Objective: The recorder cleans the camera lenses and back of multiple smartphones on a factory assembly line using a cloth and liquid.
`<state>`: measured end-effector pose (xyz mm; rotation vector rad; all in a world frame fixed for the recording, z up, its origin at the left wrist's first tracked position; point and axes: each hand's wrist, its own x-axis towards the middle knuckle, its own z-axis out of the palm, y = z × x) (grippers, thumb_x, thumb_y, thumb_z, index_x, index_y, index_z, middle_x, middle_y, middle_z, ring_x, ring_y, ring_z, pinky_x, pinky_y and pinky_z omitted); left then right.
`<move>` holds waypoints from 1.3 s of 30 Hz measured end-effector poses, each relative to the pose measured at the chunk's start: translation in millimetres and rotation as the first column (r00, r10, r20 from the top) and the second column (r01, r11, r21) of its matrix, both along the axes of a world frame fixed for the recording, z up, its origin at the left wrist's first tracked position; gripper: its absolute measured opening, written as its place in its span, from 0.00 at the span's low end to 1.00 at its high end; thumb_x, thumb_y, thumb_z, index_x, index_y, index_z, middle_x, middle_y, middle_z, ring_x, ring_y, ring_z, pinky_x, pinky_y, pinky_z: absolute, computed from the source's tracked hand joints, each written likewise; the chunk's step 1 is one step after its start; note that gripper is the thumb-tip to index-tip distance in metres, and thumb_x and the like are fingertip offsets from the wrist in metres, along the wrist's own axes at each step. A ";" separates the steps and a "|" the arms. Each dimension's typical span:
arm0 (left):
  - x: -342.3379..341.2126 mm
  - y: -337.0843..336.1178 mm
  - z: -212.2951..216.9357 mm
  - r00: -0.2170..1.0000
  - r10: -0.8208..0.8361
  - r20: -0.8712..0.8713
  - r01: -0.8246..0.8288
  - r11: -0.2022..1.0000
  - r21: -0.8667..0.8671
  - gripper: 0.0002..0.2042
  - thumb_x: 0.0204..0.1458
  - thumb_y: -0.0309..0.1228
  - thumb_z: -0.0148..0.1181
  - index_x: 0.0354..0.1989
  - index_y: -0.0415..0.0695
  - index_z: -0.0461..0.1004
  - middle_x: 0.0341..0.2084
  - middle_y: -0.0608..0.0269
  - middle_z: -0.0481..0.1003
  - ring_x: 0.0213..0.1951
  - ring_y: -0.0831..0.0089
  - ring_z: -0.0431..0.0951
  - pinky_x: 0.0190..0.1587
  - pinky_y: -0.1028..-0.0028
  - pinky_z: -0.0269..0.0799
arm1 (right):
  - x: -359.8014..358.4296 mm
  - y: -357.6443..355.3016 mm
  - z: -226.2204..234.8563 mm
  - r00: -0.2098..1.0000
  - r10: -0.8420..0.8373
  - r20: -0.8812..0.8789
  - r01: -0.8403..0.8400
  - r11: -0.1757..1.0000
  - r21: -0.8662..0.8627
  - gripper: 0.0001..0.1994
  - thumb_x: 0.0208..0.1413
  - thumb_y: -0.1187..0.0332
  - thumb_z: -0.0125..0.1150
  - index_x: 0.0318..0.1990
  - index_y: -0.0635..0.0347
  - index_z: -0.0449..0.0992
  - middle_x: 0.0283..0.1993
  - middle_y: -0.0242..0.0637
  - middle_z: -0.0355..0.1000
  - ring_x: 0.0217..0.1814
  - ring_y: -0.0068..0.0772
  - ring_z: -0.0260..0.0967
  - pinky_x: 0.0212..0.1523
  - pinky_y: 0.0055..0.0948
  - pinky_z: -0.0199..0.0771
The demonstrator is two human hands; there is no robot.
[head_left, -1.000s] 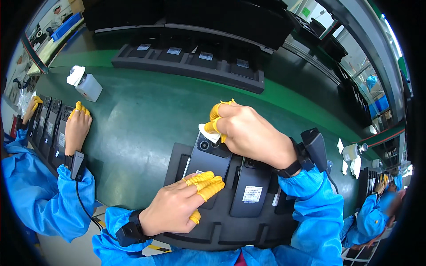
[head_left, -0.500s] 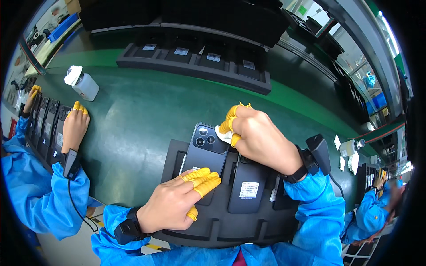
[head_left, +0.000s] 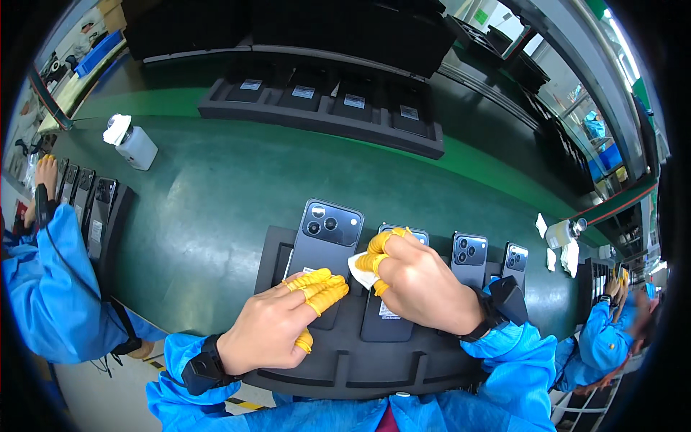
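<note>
A dark smartphone (head_left: 327, 248) with a camera block at its top lies back-up at the left of a black foam tray (head_left: 374, 360). My left hand (head_left: 270, 331), in yellow finger cots, grips its lower part. Pinched in my right hand (head_left: 425, 291) is a white wiping cloth (head_left: 362, 273), close to that phone's right edge. Under my right hand lies a second phone (head_left: 381, 330), partly hidden, with a white label. Two further phones, a middle one (head_left: 469, 270) and a small-looking outer one (head_left: 515, 261), sit in the tray to the right.
A white bottle (head_left: 137, 149) with tissue on top stands at the left. Across the green bench (head_left: 237, 173) is another foam tray (head_left: 317, 117) with several labelled dark devices. A second bottle (head_left: 565, 232) stands beside crumpled tissues (head_left: 569, 259). Co-workers in blue sleeves (head_left: 50, 288) handle phones at both sides.
My right hand has moved down from beside the camera block to the phone's lower right side, cloth still in it. My left hand stays on the phone. The left co-worker's hand has pulled away.
</note>
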<state>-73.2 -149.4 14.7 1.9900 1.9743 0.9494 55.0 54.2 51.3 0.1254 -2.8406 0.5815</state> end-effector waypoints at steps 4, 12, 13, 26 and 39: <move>0.9 -2.6 0.1 1.000 0.005 0.023 -0.002 0.992 -0.128 0.34 0.30 0.22 0.58 0.56 0.40 0.72 0.45 0.53 0.76 0.54 0.58 0.75 0.61 0.63 0.69 | -16.3 0.2 -8.2 0.969 0.178 -0.169 -0.173 0.984 0.045 0.19 0.38 0.78 0.65 0.43 0.67 0.78 0.43 0.45 0.72 0.42 0.46 0.71 0.48 0.37 0.73; 1.8 2.4 4.5 0.996 0.026 0.087 -0.022 0.999 -0.041 0.33 0.30 0.19 0.51 0.55 0.40 0.73 0.51 0.51 0.75 0.54 0.54 0.74 0.60 0.62 0.70 | -25.1 60.6 0.4 0.989 -0.001 -0.148 0.039 0.967 0.253 0.07 0.42 0.77 0.62 0.31 0.67 0.80 0.35 0.44 0.72 0.40 0.45 0.72 0.43 0.36 0.74; 1.3 2.1 4.9 0.996 0.025 0.086 -0.022 0.999 -0.040 0.33 0.30 0.19 0.51 0.55 0.40 0.73 0.51 0.51 0.75 0.54 0.54 0.74 0.60 0.62 0.70 | -26.9 57.0 8.5 0.984 -0.005 -0.181 0.037 0.985 0.170 0.07 0.41 0.78 0.62 0.31 0.69 0.80 0.34 0.44 0.72 0.39 0.47 0.71 0.43 0.36 0.74; 1.1 4.5 7.6 0.999 0.006 0.037 -0.003 0.998 -0.065 0.33 0.31 0.21 0.51 0.55 0.40 0.73 0.52 0.52 0.74 0.55 0.54 0.74 0.61 0.63 0.68 | -34.9 94.2 26.0 0.971 0.007 -0.238 0.060 0.959 0.276 0.10 0.35 0.79 0.63 0.31 0.68 0.80 0.35 0.45 0.72 0.40 0.47 0.72 0.44 0.38 0.74; 20.5 54.6 3.5 0.865 -0.490 0.105 0.500 0.830 -0.246 0.27 0.37 0.28 0.58 0.52 0.39 0.72 0.41 0.52 0.75 0.48 0.53 0.75 0.51 0.61 0.75 | 24.8 13.7 -10.8 0.987 0.140 -0.081 -0.119 0.967 0.225 0.09 0.37 0.73 0.61 0.29 0.66 0.77 0.44 0.43 0.71 0.43 0.40 0.71 0.44 0.34 0.75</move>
